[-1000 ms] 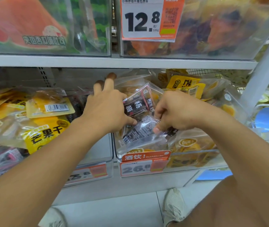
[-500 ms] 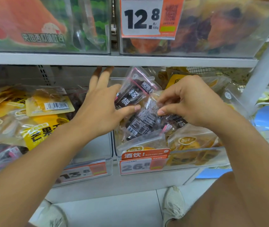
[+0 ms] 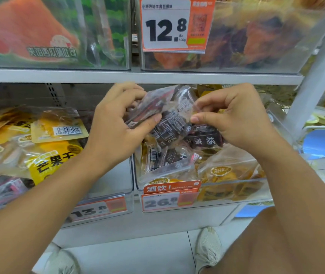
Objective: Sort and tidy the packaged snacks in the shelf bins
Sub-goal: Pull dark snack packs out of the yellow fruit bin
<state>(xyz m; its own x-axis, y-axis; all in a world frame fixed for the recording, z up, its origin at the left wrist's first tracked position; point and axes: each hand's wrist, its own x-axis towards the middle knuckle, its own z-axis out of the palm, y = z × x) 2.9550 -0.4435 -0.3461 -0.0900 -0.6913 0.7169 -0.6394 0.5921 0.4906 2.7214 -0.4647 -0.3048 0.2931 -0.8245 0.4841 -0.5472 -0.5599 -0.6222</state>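
Over the right clear bin (image 3: 234, 194) of the lower shelf, my left hand (image 3: 116, 127) grips a bunch of dark plum snack packets (image 3: 149, 107), thumb over their front. My right hand (image 3: 231, 117) pinches another dark packet (image 3: 174, 125) between thumb and fingers, and a further dark packet (image 3: 205, 139) shows below it. More dark packets (image 3: 167, 157) lie in the bin among orange dried-fruit bags (image 3: 229, 173). The left bin (image 3: 118, 196) holds yellow mango packets (image 3: 53, 161) and some dark packets (image 3: 1, 190) at its far left.
The upper shelf edge (image 3: 138, 76) runs just above my hands, with two clear bins and a 12.8 price tag (image 3: 169, 24) on it. Price tags 13.8 (image 3: 96, 210) and 26 (image 3: 167, 200) front the lower bins. A white upright (image 3: 316, 80) stands at right. My shoes (image 3: 207, 248) are on the tiled floor.
Both hands have risen toward the upper shelf edge with the dark packets. My left fingers, straight before, now curl round a bunch of packets; my right hand still pinches a packet.
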